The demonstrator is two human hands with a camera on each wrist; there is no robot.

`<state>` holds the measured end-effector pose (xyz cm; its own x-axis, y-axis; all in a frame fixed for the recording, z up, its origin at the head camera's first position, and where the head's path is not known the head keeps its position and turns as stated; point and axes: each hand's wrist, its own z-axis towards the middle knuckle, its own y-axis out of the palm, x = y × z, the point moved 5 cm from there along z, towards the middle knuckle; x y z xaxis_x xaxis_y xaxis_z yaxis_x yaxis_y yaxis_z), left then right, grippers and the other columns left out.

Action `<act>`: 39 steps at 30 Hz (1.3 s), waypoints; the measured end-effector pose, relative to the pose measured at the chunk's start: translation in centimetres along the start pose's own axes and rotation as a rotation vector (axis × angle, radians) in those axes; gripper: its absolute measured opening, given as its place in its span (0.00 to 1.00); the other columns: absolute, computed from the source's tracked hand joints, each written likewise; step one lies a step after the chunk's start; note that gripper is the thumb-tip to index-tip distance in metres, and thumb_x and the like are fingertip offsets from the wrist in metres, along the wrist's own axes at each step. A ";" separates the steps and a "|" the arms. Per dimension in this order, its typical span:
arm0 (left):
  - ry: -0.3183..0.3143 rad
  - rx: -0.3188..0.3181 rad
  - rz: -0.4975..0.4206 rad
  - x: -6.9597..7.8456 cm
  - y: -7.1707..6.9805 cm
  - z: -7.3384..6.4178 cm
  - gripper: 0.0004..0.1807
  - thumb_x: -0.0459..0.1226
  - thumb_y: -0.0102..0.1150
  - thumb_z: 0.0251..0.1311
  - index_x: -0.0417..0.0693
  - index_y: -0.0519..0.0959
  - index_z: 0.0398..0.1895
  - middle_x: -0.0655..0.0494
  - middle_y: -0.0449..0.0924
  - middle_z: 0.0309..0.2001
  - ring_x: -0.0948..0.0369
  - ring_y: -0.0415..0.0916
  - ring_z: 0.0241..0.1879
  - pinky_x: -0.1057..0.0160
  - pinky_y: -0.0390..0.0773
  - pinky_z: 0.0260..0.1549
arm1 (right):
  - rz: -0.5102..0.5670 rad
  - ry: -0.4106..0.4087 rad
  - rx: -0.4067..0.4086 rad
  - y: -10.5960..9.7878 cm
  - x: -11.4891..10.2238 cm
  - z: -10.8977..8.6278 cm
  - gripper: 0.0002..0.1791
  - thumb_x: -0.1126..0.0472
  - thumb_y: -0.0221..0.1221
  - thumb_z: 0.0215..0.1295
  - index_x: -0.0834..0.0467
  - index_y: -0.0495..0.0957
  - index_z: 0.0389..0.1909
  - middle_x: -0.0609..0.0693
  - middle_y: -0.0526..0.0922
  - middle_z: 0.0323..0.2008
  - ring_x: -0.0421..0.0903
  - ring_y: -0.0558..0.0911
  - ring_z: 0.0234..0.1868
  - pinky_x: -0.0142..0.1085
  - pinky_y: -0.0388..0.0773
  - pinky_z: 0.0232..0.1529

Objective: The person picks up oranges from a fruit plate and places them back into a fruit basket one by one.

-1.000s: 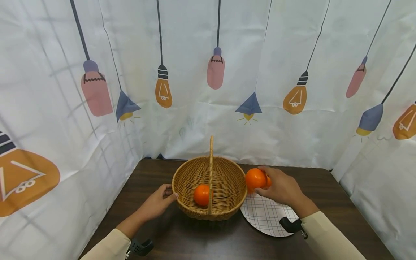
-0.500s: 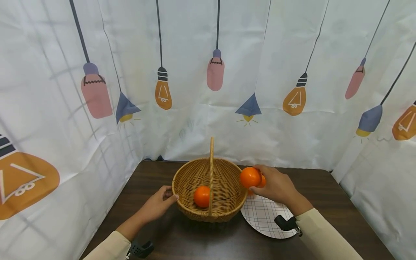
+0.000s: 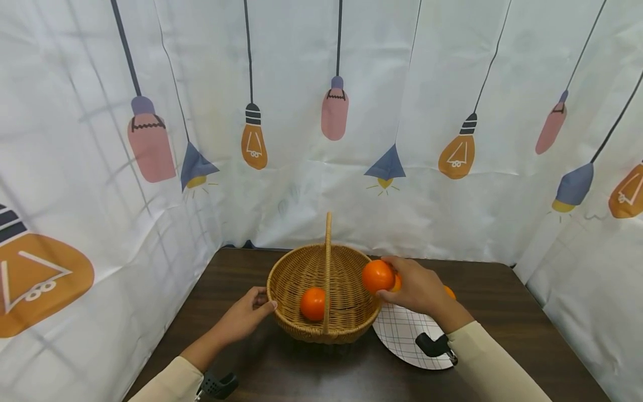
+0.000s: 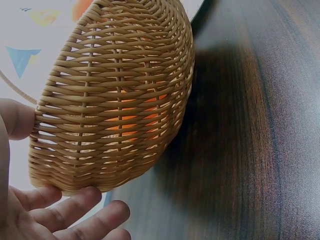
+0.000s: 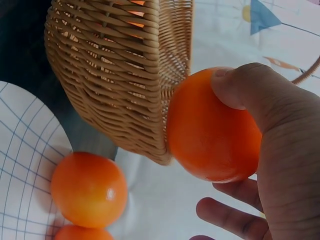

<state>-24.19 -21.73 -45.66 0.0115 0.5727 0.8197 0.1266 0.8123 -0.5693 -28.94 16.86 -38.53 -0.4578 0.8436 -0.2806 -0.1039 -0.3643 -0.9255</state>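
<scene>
A wicker basket [image 3: 351, 329] with a tall hoop handle stands on the table, and one orange [image 3: 312, 304] lies inside it. My left hand [image 3: 246, 315] holds the basket's left rim, thumb at the edge and fingers against the outside, as the left wrist view also shows. My right hand [image 3: 414, 285] grips another orange [image 5: 212, 130] between thumb and fingers, at the basket's right rim. A white plate [image 3: 409, 335] with a grid pattern sits to the right, under my right forearm. At least two oranges [image 5: 89, 189] are at the plate, partly hidden by my hand in the head view.
The dark wooden table [image 3: 512, 329] carries everything. A white curtain [image 3: 296, 201] printed with lamps and bulbs hangs close behind the table and along its sides. The basket's hoop handle [image 3: 328, 268] rises above the rim, across the basket's middle.
My right hand has carried its orange leftward from over the plate to the basket's right rim. An orange on the plate has come into view behind my wrist. My left hand stays on the basket.
</scene>
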 end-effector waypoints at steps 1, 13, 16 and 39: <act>0.002 -0.001 -0.002 0.0 0.0 0.0 0.33 0.50 0.59 0.73 0.36 0.67 0.70 0.47 0.80 0.58 0.50 0.78 0.57 0.46 0.80 0.51 | -0.001 -0.002 -0.001 0.1 -0.1 0.0 0.46 0.36 0.74 0.52 0.50 0.72 0.71 0.50 0.81 0.59 0.48 0.82 0.48 0.48 0.79 0.36; 0.002 -0.009 -0.025 -0.2 0.1 0.1 0.34 0.49 0.59 0.73 0.36 0.66 0.70 0.47 0.80 0.58 0.50 0.78 0.58 0.46 0.79 0.52 | 0.013 -0.005 -0.030 1.1 -0.7 0.1 0.47 0.35 0.73 0.52 0.49 0.72 0.71 0.48 0.79 0.62 0.48 0.82 0.49 0.49 0.80 0.39; -0.001 -0.009 -0.025 -0.3 0.1 0.1 0.33 0.49 0.59 0.73 0.36 0.66 0.70 0.47 0.80 0.58 0.50 0.78 0.58 0.46 0.79 0.52 | 0.017 -0.019 -0.027 1.2 -0.9 0.1 0.46 0.35 0.73 0.53 0.50 0.72 0.71 0.48 0.80 0.61 0.48 0.82 0.49 0.48 0.80 0.38; 0.003 -0.003 -0.018 -0.1 0.2 0.1 0.32 0.48 0.58 0.73 0.37 0.67 0.70 0.47 0.80 0.58 0.49 0.78 0.58 0.45 0.79 0.51 | 0.044 0.039 -0.053 1.5 0.6 -0.8 0.40 0.39 0.73 0.57 0.47 0.74 0.69 0.47 0.79 0.62 0.46 0.83 0.40 0.42 0.76 0.27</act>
<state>-24.29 -21.64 -45.87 0.0120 0.5574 0.8302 0.1299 0.8223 -0.5540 -28.64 17.13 -40.29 -0.4257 0.8424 -0.3305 -0.0367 -0.3810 -0.9239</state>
